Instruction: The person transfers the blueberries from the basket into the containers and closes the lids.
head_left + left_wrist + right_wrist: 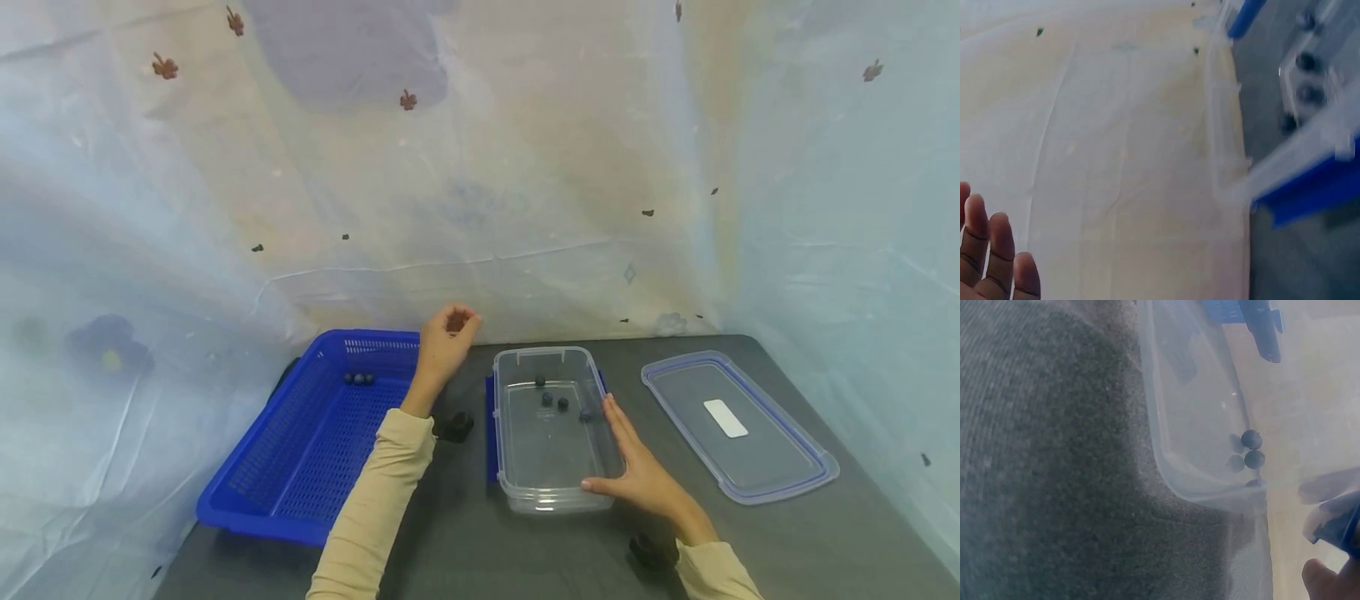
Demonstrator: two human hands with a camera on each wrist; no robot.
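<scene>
My left hand (444,346) is raised between the blue plastic basket (247,523) and the clear container (551,457). Its fingers curl loosely with the thumb, and no object shows among them; in the left wrist view, several fingers (1000,240) stand apart at the lower left. Against the container's right wall, my right hand (637,475) rests with fingers straight along the side and thumb at the near corner. Several blueberries (562,404) lie inside the container, mostly toward its far half. Three more blueberries (359,379) sit at the basket's far end.
A clear lid (772,454) with a blue seal and white label lies flat on the dark table (558,562), right of the container. Blue latches (492,429) hang on the container's sides. Behind the table hangs a patterned plastic curtain (525,192).
</scene>
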